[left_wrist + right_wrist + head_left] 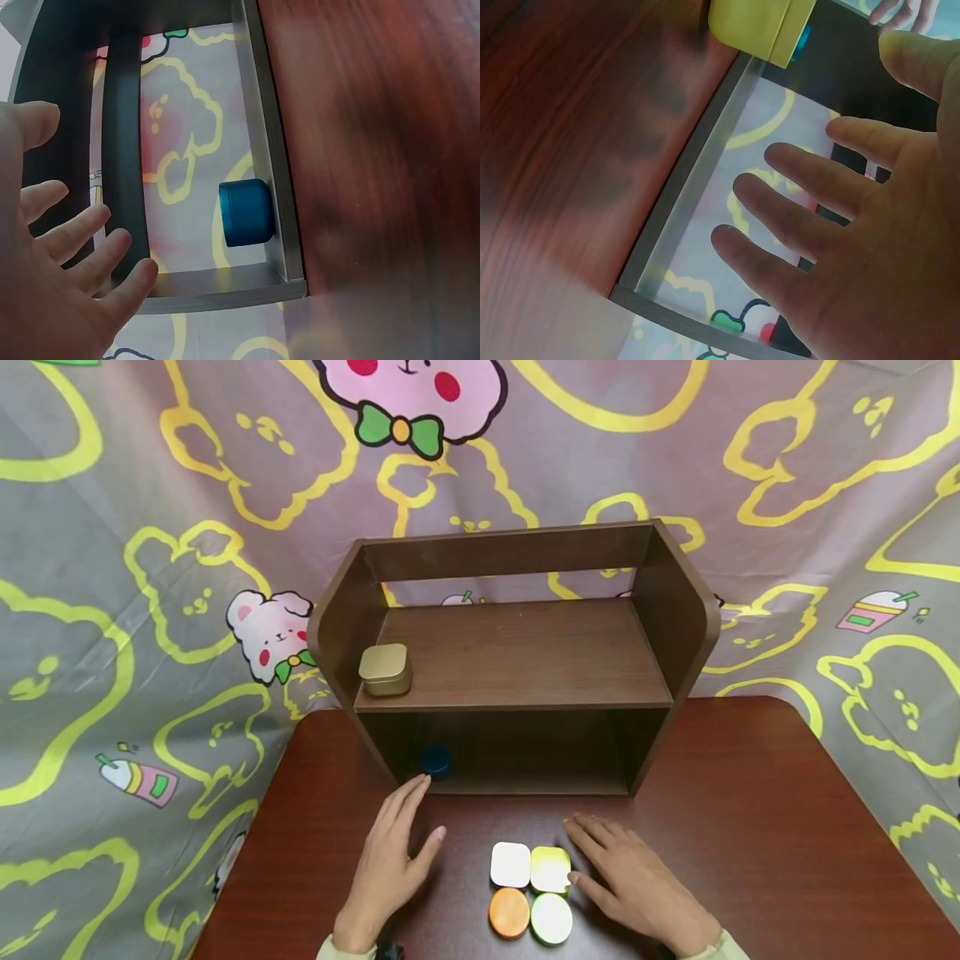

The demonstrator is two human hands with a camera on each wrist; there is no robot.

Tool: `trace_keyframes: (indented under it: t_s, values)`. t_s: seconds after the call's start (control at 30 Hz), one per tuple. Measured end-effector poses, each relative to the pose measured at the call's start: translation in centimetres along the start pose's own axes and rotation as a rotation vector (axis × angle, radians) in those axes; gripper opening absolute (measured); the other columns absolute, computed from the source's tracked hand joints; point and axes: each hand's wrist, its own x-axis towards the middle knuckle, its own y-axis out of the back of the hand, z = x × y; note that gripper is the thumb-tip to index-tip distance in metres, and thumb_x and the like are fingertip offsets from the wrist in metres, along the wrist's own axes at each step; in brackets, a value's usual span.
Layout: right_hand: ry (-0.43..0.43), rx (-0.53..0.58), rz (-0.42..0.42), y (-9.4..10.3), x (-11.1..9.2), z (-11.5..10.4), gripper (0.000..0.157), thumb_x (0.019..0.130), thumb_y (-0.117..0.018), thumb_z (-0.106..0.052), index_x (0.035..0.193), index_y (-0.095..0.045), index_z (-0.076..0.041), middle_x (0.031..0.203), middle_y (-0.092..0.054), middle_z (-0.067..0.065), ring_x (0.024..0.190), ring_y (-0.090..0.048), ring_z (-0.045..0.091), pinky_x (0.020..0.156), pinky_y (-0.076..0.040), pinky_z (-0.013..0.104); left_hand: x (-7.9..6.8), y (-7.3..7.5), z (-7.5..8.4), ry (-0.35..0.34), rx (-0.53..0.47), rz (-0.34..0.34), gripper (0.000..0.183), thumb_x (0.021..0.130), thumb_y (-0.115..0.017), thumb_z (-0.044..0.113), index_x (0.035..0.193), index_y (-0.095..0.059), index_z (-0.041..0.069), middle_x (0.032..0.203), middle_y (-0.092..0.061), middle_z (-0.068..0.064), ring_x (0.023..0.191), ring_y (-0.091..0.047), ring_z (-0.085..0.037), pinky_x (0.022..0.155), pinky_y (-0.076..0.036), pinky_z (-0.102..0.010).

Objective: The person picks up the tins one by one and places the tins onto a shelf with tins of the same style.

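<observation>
My left hand (393, 856) hovers before the shelf's lower left corner, fingers straight and spread, holding nothing. Just past its fingertips a round blue tin (436, 762) stands on the lower shelf, also seen as a blue tin (247, 212) in the left wrist view. My right hand (630, 881), fingers extended, lies to the right of a square yellow tin (551, 870). Its thumb tip is at that tin's edge; whether they touch I cannot tell. Beside the yellow tin sits a square white tin (511, 864), with a round orange tin (509, 913) and a round pale green-rimmed tin (551, 918) in front.
A brown two-level shelf (517, 702) stands at the back of the dark red table (757, 810). On its upper level, a square gold tin (386, 670) sits at the left end. A patterned cloth (187, 693) hangs behind and at the sides.
</observation>
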Motion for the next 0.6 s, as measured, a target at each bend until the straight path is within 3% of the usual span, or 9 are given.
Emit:
trace_keyframes:
  t_s: [0.27, 0.6]
  values:
    - [0.023, 0.008, 0.024, -0.35, -0.07, -0.26, 0.062, 0.097, -0.07, -0.038, 0.152, -0.054, -0.014, 0.149, -0.061, 0.007, 0.134, -0.061, 0.029, 0.103, -0.052, 0.053, 0.46, 0.64, -0.1, 0.031, -0.03, 0.012, 0.073, 0.092, -0.077, 0.029, 0.158, -0.045, 0.019, 0.156, -0.053, -0.008, 0.143, -0.052, -0.025, 0.113, -0.043, -0.045]
    - [0.009, 0.015, 0.012, -0.11, 0.12, -0.29, 0.061, 0.096, -0.071, -0.036, 0.151, -0.055, -0.015, 0.147, -0.062, 0.006, 0.132, -0.062, 0.028, 0.103, -0.052, 0.052, 0.64, 1.04, -0.27, 0.038, -0.064, 0.037, 0.072, 0.092, -0.077, 0.027, 0.157, -0.047, 0.018, 0.155, -0.054, -0.009, 0.143, -0.051, -0.026, 0.121, -0.031, -0.022]
